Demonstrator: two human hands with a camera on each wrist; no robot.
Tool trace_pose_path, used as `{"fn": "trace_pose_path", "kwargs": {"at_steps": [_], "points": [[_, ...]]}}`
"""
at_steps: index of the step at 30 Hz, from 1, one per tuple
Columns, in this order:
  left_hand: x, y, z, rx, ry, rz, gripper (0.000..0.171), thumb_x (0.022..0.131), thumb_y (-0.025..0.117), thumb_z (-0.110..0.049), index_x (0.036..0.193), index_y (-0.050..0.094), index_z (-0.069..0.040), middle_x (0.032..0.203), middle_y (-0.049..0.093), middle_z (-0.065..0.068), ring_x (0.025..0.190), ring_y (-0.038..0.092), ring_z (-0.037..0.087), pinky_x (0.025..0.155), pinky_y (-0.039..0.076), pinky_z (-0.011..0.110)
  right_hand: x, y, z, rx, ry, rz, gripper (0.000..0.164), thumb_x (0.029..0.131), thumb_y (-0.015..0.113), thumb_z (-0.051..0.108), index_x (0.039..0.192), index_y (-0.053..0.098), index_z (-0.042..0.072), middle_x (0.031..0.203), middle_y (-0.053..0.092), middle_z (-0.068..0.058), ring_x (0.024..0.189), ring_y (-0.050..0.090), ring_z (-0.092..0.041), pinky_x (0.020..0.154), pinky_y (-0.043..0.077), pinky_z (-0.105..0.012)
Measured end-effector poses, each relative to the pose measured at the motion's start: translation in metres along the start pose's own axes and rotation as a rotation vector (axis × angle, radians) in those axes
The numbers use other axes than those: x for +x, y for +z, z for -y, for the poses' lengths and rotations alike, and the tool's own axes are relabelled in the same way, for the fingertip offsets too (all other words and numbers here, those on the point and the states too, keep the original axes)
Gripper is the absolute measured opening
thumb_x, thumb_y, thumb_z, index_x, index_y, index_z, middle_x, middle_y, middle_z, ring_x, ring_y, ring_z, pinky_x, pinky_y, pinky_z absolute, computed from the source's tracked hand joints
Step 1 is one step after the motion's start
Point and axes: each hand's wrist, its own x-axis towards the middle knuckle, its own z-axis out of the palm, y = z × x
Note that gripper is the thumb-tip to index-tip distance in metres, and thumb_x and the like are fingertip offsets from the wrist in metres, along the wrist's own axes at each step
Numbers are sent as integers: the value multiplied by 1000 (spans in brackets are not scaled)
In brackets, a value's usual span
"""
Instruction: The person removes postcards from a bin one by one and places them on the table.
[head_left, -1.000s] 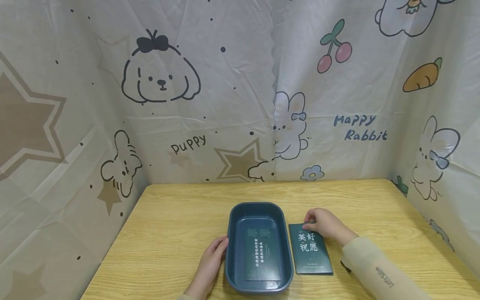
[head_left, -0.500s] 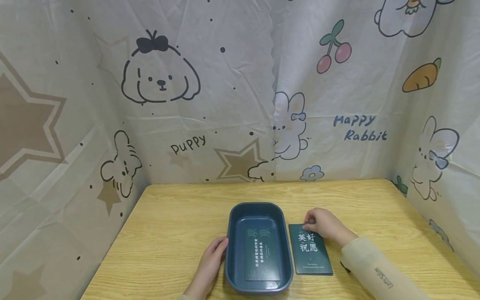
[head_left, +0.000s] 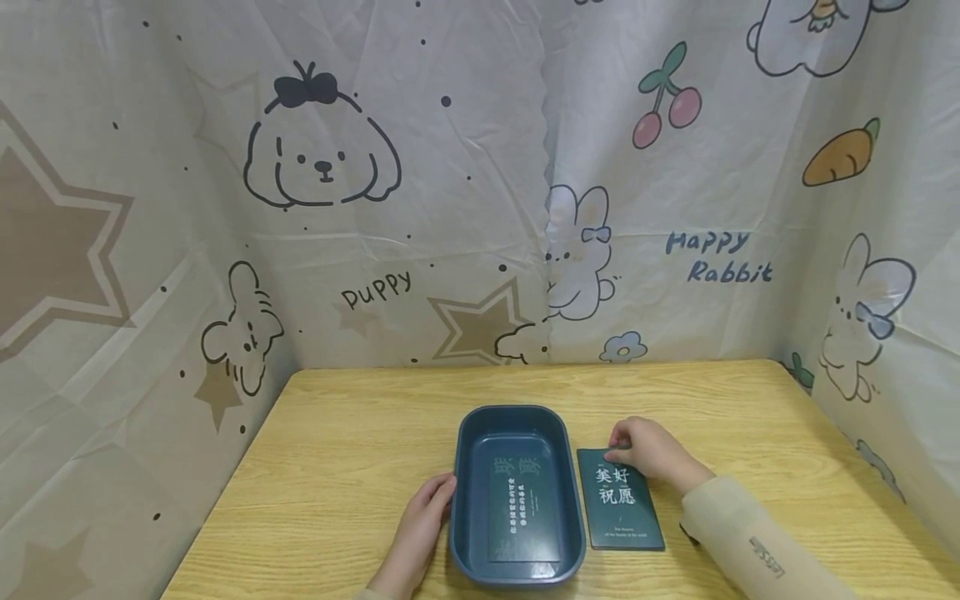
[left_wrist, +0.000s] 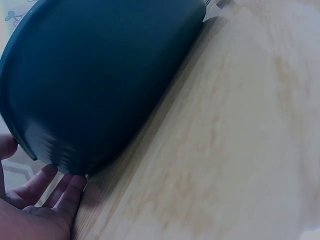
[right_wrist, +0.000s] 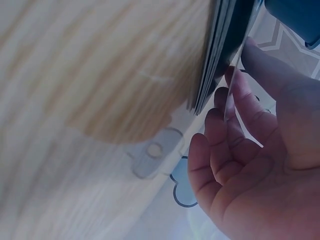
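Note:
A dark blue-green rectangular tray (head_left: 517,443) stands on the table with a dark green card (head_left: 543,537) with white characters lying flat inside it. Against the tray's left outer wall, my left hand (head_left: 426,515) rests with fingertips on the wall and thumb at the rim. To the tray's right lies a stack of dark green cards (head_left: 624,525), its layered edges (right_wrist: 206,65) visible in the right wrist view. My right hand (head_left: 647,448) pinches the upper right corner of the top card (right_wrist: 234,95) between thumb and fingers; that corner is raised off the stack.
The wood-grain table (head_left: 360,433) extends to both sides of the tray. A printed cloth curtain (head_left: 420,250) with cartoon animals encloses the back and both sides. A small dark object (head_left: 688,533) shows beneath the right sleeve.

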Motion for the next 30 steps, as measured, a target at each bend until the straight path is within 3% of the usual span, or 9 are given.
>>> {"fn": "trace_pose_path", "kwargs": {"at_steps": [30], "points": [[0,1,2,-8,19,1,56,96,49,-43,126,54,5,126,59,21,109,57,27,102,43,50,-2,0,1,44,8,-7,17,76,78,19,73,62,13,71,58,0,66,49,-14,62,47,-33]]}}
